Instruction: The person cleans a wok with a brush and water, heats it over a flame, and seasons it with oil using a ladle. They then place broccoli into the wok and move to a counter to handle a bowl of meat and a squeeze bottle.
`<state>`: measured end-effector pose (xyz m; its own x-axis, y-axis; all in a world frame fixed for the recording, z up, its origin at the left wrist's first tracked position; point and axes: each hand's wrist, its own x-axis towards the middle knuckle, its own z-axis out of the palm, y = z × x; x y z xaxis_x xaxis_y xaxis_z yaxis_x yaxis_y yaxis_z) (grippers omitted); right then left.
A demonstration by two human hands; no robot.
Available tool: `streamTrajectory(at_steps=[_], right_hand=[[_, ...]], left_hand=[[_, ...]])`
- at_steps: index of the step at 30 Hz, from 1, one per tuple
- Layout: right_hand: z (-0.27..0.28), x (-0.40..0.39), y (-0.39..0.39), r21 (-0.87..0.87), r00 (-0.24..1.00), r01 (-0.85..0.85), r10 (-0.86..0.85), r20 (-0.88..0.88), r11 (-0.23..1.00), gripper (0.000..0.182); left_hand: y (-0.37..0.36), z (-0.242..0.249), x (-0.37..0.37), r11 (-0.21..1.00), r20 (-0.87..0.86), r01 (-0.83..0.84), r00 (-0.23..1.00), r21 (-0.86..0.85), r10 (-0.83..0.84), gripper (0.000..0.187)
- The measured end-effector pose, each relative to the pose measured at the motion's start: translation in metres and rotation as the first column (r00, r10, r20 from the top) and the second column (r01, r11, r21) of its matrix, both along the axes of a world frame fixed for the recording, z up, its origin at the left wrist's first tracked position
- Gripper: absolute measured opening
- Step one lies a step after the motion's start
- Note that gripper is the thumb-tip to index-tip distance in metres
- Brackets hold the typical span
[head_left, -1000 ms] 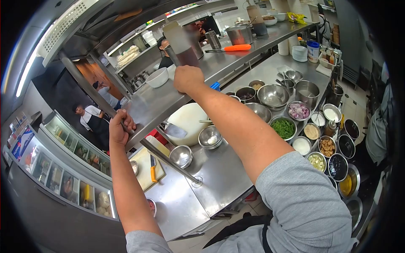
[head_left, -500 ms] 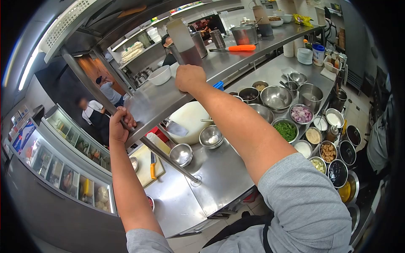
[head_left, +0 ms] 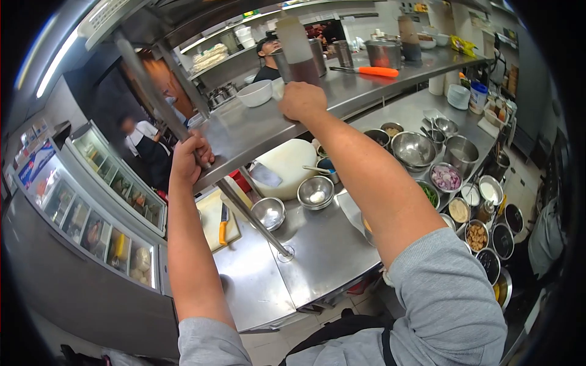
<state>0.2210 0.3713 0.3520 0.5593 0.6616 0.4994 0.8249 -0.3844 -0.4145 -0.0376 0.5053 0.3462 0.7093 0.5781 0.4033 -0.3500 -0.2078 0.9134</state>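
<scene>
My left hand (head_left: 191,157) is wrapped round the slanting metal post (head_left: 145,82) at the left corner of the raised steel shelf (head_left: 235,135). My right hand (head_left: 304,101) is closed on the shelf near its front edge. A small pale thing (head_left: 278,89) shows beside its fingers; I cannot tell what they hold. Just left of that stands a white bowl (head_left: 254,94). Behind my right hand rises a clear squeeze bottle (head_left: 297,44) with dark liquid in its lower part. An orange-handled knife (head_left: 377,72) lies on the shelf further right.
Below are a steel counter (head_left: 262,287), a white cutting board (head_left: 284,165), a yellow-handled knife (head_left: 224,230) and steel bowls (head_left: 268,213). Several ingredient containers, one with chopped onion (head_left: 446,176), crowd the right. Glass-fronted fridges (head_left: 116,177) line the left. A person (head_left: 145,146) stands beyond them; another is behind the shelf.
The view has shifted, so shelf and counter sit further right. Both my hands keep their places at the post and the shelf. The person behind the shelf shows more clearly.
</scene>
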Motion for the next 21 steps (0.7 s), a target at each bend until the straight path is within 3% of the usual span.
streamTrajectory(at_steps=[8,21], right_hand=[[0.0029,-0.0013,0.0044,-0.044,0.998,0.067,-0.066,0.018,0.997,0.033],[0.0025,0.0011,0.0045,-0.040,0.997,0.062,-0.060,0.050,0.997,0.039]], left_hand=[[-0.0021,-0.0011,0.0012,0.998,0.002,-0.056,0.998,-0.015,0.056,0.018],[0.0027,-0.0024,0.0054,0.998,-0.018,0.053,0.998,0.017,-0.053,0.025]])
